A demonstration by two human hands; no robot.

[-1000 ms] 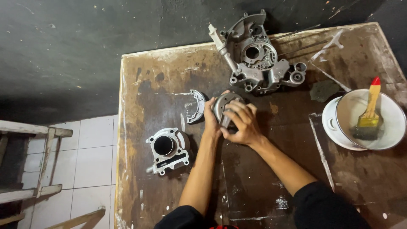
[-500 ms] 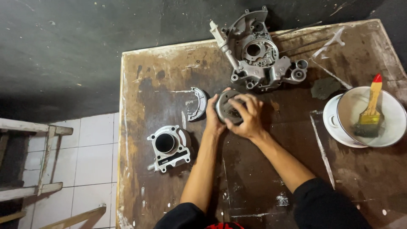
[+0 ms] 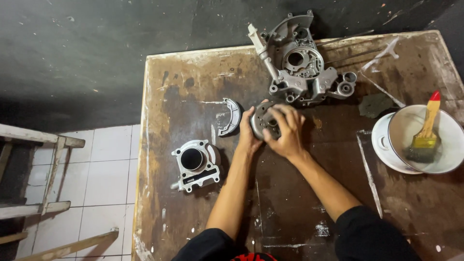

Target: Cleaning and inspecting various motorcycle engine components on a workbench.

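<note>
We hold a round grey metal part [image 3: 263, 121] in the middle of the worn brown table [image 3: 193, 82]: our left hand [image 3: 248, 129] cups its left edge, and our right hand [image 3: 286, 129] lies over its top with fingers curled around it. Just beyond sits a large grey engine casing [image 3: 302, 65]. A curved brake shoe [image 3: 231, 117] lies just left, a cylinder block [image 3: 195, 163] nearer left. A paintbrush [image 3: 425, 133] rests in a white bowl [image 3: 447, 159] at right.
</note>
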